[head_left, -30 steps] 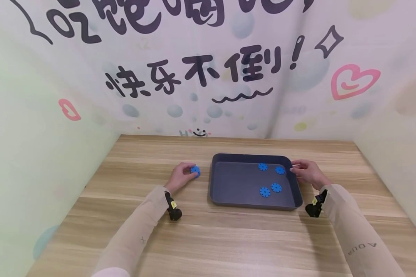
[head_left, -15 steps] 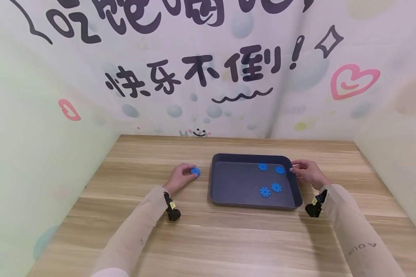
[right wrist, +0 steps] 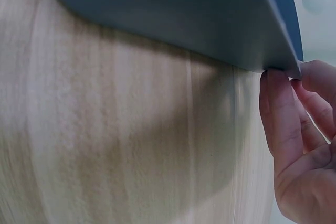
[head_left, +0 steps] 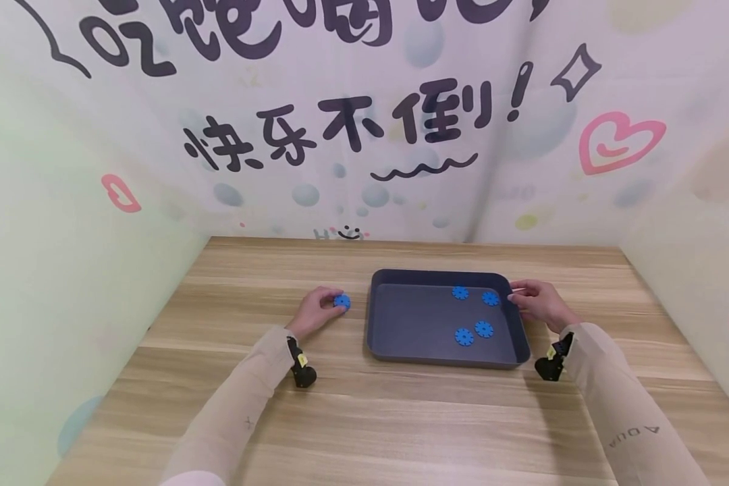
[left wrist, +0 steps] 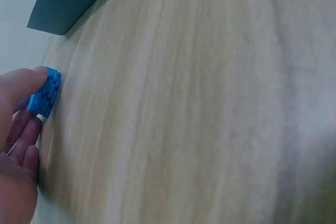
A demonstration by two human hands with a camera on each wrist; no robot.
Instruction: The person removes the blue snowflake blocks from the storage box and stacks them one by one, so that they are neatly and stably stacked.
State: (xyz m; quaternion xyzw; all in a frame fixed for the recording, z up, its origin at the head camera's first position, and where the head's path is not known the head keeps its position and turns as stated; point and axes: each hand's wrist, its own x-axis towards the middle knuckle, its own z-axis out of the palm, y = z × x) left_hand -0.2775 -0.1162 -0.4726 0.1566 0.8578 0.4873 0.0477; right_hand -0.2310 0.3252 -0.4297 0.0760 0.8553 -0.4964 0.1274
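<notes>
My left hand (head_left: 317, 311) pinches a small stack of blue notched plastic discs (left wrist: 45, 93) between thumb and fingers, low over the table. In the head view the top disc (head_left: 342, 302) shows its slotted rim, left of the dark grey tray (head_left: 401, 360). The right hand (head_left: 542, 302) grips the tray's right wall near the far corner. Its thumb lies over the rim, and its fingers (right wrist: 283, 114) lie against the outside of the wall. Inside the tray's right half several loose blue discs (head_left: 464, 337) lie flat, apart from one another.
The wood-grain table (head_left: 401, 425) extends in front of the tray and both hands. Behind it hangs a printed white cloth (head_left: 304, 209), with pale cloth sides at left and right. A black wrist camera (head_left: 304, 370) sits on the left cuff, another camera (head_left: 551, 363) on the right.
The blue discs in my left hand have tipped slightly, and that hand has shifted a touch to the left. The right hand, tray and loose discs stay as they were.
</notes>
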